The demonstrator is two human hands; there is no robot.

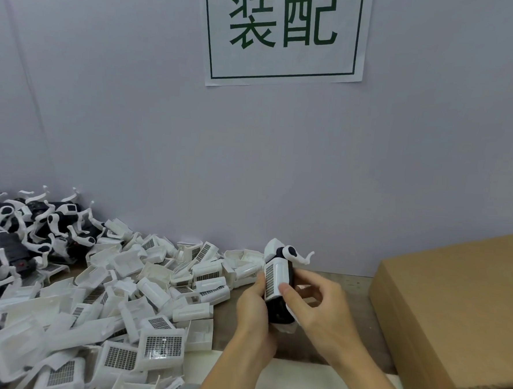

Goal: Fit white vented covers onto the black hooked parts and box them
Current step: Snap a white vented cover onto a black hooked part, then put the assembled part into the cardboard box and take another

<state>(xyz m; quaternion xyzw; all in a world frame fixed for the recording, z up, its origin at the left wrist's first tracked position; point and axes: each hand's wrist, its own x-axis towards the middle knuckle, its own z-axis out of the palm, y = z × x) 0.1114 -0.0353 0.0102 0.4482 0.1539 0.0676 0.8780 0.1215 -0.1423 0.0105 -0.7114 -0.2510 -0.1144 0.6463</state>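
Both hands hold one black hooked part (279,311) upright above the table, its white hook (301,256) pointing up and right. A white vented cover (275,281) sits on its front face, grille toward me. My left hand (252,311) grips the part's left side from below. From the right, my right hand (314,309) grips it with the thumb pressing on the cover. A heap of loose white vented covers (153,296) fills the table's left half. Bare black hooked parts (21,234) are piled at the far left. The cardboard box (458,315) stands at the right.
A grey wall (251,164) rises right behind the table, with a paper sign (284,33) in green characters. Brown tabletop (232,322) shows between the heap and my hands. A white sheet (297,383) lies at the near edge.
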